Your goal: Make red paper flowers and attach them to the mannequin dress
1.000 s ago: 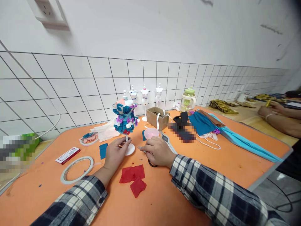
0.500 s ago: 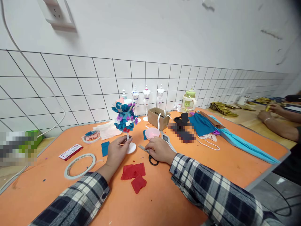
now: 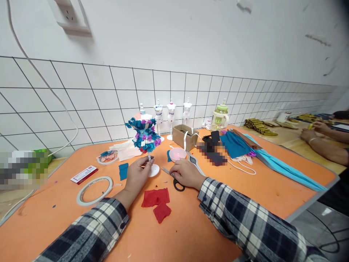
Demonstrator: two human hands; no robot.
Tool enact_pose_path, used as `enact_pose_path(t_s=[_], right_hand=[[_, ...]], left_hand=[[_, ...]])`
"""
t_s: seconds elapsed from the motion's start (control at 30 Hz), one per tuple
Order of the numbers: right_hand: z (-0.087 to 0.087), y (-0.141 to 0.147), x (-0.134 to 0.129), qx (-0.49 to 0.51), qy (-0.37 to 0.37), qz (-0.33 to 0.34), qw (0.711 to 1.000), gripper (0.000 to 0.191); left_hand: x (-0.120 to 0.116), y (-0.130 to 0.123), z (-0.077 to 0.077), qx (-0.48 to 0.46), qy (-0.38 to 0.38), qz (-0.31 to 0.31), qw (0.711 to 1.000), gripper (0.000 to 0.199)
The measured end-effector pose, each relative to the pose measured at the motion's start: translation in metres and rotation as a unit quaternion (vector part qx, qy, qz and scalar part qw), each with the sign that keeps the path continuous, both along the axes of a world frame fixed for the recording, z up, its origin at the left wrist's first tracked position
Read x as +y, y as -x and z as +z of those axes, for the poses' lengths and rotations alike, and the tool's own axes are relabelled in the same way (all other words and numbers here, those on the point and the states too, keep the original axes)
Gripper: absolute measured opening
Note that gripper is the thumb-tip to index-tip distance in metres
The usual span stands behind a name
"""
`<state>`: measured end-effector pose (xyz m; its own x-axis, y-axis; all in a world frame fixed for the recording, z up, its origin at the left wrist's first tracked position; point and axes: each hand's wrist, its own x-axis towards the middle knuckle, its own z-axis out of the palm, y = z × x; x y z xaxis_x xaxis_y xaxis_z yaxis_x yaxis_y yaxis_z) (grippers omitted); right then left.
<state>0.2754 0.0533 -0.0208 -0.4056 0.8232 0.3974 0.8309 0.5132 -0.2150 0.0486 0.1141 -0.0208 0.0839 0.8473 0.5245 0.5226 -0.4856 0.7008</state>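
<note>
A miniature dress-form mannequin [image 3: 145,133] in a ruffled teal, white and purple fabric dress stands on its round white base [image 3: 154,170]. Its thin white stem is pinched between the fingers of my left hand [image 3: 138,174], just above the base. Small purple bows dot the ruffles, and a bit of red shows at the hem. My right hand [image 3: 187,174] rests on the table with curled fingers over a pair of scissors [image 3: 179,185]; the blades point left and the black handle loops show below the hand. Red fabric pieces [image 3: 156,197] lie flat between my forearms.
Behind stand several white mini mannequins [image 3: 171,113], a cardboard box [image 3: 185,136] and a pink bowl [image 3: 177,154]. Left are a tape roll [image 3: 80,198] and a red-white box [image 3: 84,175]. Teal cloth [image 3: 235,143] and a bottle [image 3: 220,118] lie rightward. Another person's hands [image 3: 309,134] are far right.
The dressed mannequin has turned on its stem in my left hand, showing another side of the ruffles; less of the red bit shows. My right hand stays over the scissors.
</note>
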Motion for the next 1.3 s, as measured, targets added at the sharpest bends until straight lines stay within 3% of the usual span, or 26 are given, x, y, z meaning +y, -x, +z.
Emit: enact_pose_path(t_s=[0.83, 1.3], right_hand=[[-0.0069, -0.0026, 0.0037, 0.024, 0.032, 0.008, 0.999, 0.021], [-0.006, -0.0022, 0.0042, 0.034, 0.041, 0.01, 0.999, 0.021]], left_hand=[[0.0001, 0.0012, -0.0003, 0.03, 0.01, -0.029, 0.999, 0.045], [0.003, -0.0014, 0.0, 0.014, 0.001, 0.014, 1.0, 0.04]])
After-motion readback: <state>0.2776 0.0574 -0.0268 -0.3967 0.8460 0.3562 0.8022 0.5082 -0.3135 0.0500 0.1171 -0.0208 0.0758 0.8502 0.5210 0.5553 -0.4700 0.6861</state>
